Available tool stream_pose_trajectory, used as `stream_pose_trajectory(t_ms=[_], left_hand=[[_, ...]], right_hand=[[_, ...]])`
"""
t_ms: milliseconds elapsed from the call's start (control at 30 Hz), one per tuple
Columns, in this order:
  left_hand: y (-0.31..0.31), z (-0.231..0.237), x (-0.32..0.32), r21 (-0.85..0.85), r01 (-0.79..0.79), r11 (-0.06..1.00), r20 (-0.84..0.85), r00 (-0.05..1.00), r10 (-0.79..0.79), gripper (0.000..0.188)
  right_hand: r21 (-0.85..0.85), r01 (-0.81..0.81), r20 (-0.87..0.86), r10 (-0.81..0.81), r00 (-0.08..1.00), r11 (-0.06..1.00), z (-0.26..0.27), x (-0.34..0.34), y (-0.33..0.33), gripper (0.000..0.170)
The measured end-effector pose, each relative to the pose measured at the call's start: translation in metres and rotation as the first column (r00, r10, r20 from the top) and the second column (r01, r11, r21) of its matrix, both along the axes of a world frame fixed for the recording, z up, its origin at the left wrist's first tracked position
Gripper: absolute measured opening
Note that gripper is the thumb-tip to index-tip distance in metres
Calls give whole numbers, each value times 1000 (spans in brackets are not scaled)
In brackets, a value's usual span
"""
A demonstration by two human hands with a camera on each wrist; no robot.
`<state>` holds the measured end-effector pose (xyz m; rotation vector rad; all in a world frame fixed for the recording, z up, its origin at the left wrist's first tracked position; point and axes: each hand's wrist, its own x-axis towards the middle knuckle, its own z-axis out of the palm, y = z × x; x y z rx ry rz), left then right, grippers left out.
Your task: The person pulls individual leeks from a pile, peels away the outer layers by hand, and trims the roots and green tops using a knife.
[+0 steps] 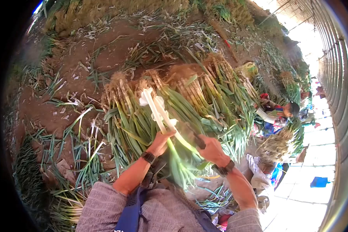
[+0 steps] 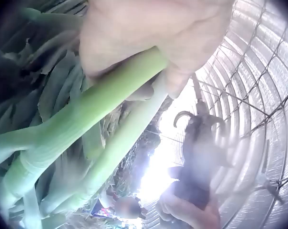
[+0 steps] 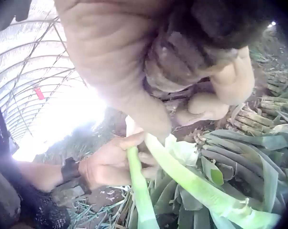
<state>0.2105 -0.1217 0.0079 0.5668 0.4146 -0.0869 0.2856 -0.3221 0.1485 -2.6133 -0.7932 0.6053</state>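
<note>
My left hand point(image 1: 160, 144) grips two leeks point(image 1: 157, 112) around their stalks. Their white ends point away from me, and their green leaves trail down toward my body. Loose pale skin point(image 1: 145, 101) hangs about the white ends. Beside it, my right hand point(image 1: 212, 150) curls around a dark, hooked tool point(image 2: 196, 157), blurred in the head view; I cannot tell its kind. In the right wrist view the tool point(image 3: 182, 52) fills the grip, and the right fingers hang close over the green stalks point(image 3: 182, 176).
A row of leeks with brown roots point(image 1: 189, 91) lies ahead. Leaf scraps point(image 1: 85, 127) litter the soil point(image 1: 77, 65) at left. Another person point(image 1: 276, 114) works at the right. A sack point(image 1: 259, 174) lies near my right arm, beside the ribbed tunnel wall point(image 1: 338, 96).
</note>
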Motion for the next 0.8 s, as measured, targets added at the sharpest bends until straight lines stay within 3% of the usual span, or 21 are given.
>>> stream_pose_trajectory(t_ms=[33, 133, 233, 367, 433, 467, 567, 633, 733, 800], left_hand=[[-1, -1, -3, 10, 7, 1000, 5, 1000, -7, 18], [-5, 2, -7, 15, -4, 1000, 17, 1000, 4, 16], [-7, -6, -11, -31, -18, 999, 11, 1000, 18, 17], [1, -15, -22, -67, -23, 998, -14, 1000, 22, 20], [7, -13, -27, -208, -90, 974, -80, 994, 75, 24], [13, -13, -29, -199, -82, 977, -90, 994, 65, 26], [27, -6, -35, -208, -43, 977, 1, 999, 44, 28], [36, -7, -34, -237, -24, 971, 23, 999, 30, 29], [50, -11, -29, -265, 24, 964, 188, 982, 28, 29], [55, -9, -27, -267, 37, 963, 264, 964, 36, 29]], right_hand=[[-6, 1, 6, -1, 1000, 1000, 2, -3, 0, 41], [184, -147, 140, 122, 983, 972, 3, -10, 6, 40], [36, -29, 67, 26, 997, 999, 0, -5, 9, 40], [33, -118, 76, 115, 990, 993, 11, -8, 12, 40], [44, -162, 0, 162, 987, 986, 11, -9, 6, 41], [39, -164, 5, 164, 987, 986, 13, -7, 4, 41], [-39, -110, -38, 109, 993, 993, 16, -7, 3, 43], [139, -198, -31, 204, 978, 970, 13, -13, -1, 44], [140, -128, 9, 128, 992, 982, 12, -15, 7, 45], [133, -186, 29, 184, 983, 974, 19, -15, 13, 44]])
